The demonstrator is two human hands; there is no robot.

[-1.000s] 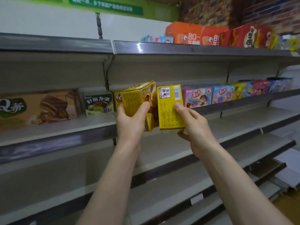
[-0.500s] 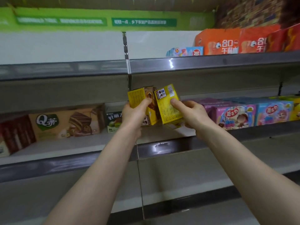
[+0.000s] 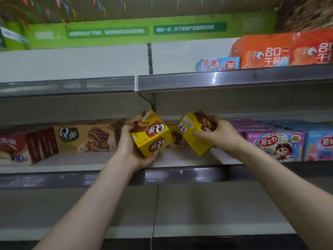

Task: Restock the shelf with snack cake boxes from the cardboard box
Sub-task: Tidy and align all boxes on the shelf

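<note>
Where half a second ago both yellow boxes stood side by side, the left hand (image 3: 132, 150) now grips its yellow box (image 3: 150, 133) tipped logo-forward, and the right hand (image 3: 220, 135) clutches the other box (image 3: 195, 134) tilted apart, so placing seems close. Between and behind them lies bare shelf (image 3: 180, 157), with a third yellow box further back; the brown carton (image 3: 86, 138) bounds the left, purple boxes (image 3: 273, 143) the right, and the upper shelf edge (image 3: 216, 81) hangs just above.

Yellow box (image 3: 152, 137) in left hand (image 3: 132, 148): glossy printed cardboard. Box (image 3: 195, 136) in right hand (image 3: 220, 134): same finish. Shelf edge (image 3: 180, 175) below both hands: smooth grey metal, reflective.
</note>
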